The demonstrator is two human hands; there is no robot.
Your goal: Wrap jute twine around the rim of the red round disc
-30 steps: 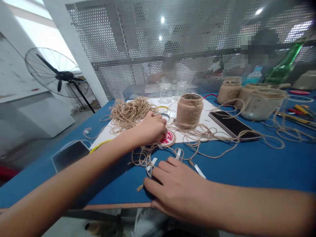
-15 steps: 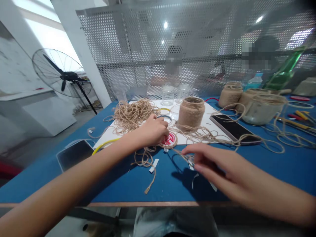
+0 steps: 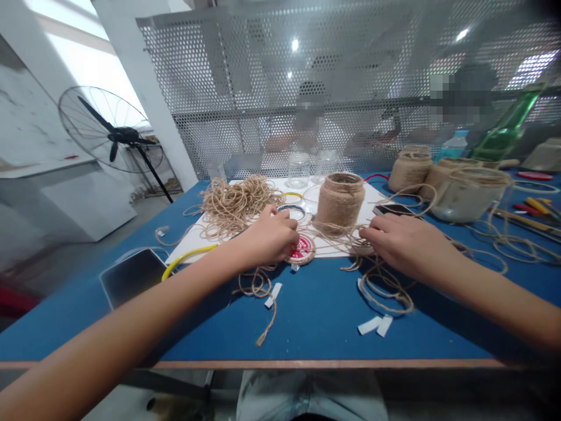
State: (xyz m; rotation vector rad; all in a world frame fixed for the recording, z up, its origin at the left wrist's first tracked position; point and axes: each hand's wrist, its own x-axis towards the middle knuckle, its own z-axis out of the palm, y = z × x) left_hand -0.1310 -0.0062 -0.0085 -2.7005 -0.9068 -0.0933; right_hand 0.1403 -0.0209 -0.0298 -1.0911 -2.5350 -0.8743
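A red and white jar lid (image 3: pixel 301 249) with twine around its rim lies flat near the front of the white board (image 3: pixel 324 250). My left hand (image 3: pixel 277 234) is closed at the lid's left edge, its fingertips partly hidden. My right hand (image 3: pixel 401 241) has its fingers pinched together on loose jute twine (image 3: pixel 380 285), which hangs in loops below it. Between and behind the hands stands a twine-wrapped jar (image 3: pixel 340 203), upright with its mouth uncovered. A big tangle of twine (image 3: pixel 241 202) sits left of the lid. A dark tape-like ring (image 3: pixel 293 211) lies behind my left hand.
One phone (image 3: pixel 394 209) is partly under my right hand; a dark tablet-like device (image 3: pixel 135 278) lies left. Wrapped jars (image 3: pixel 409 168), a glass jar (image 3: pixel 468 196) and a green bottle (image 3: pixel 508 128) stand right. White strips (image 3: pixel 370 325) lie in front. A perforated screen (image 3: pixel 245 88) rises behind.
My right hand has moved right and away from me, its fingers closing, and twine loops now lie below it. White strips there have shifted. My left hand has stayed at the lid.
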